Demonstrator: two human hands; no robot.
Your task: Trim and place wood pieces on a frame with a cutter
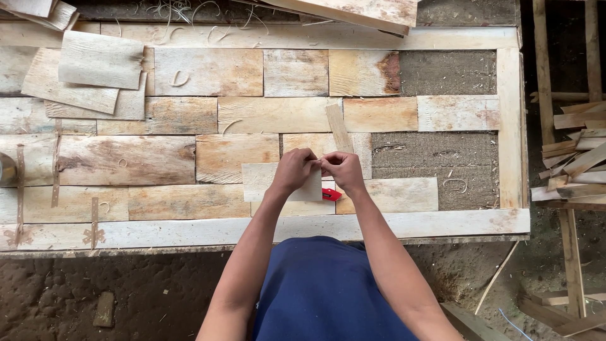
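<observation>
seen from above, two bare hands meet over a large wooden frame (442, 222) laid flat and partly filled with flat pieces of pale veneer (208, 71). the left hand (292, 169) and the right hand (341, 169) pinch together at the top edge of a small pale sheet (257, 183), fingers closed narrowly on it; whether they also hold something tiny between them cannot be told. the sheet lies over the lower middle rows of the frame. just beside the right wrist, on the wood, a small red tool (331, 194) peeks out, touching the sheet's lower corner. a thin wooden strip (338, 126) leans across the joints just above the hands.

the thin sheet looks brittle, so a hard pinch or a twist could split or tear its edge, and a sliding wrist could knock the red tool.

the frame serves as the only holder: veneer pieces fill most of it, with bare dark patches (447, 72) on its right side. loose veneer pieces (95, 69) are stacked at its upper left.
</observation>
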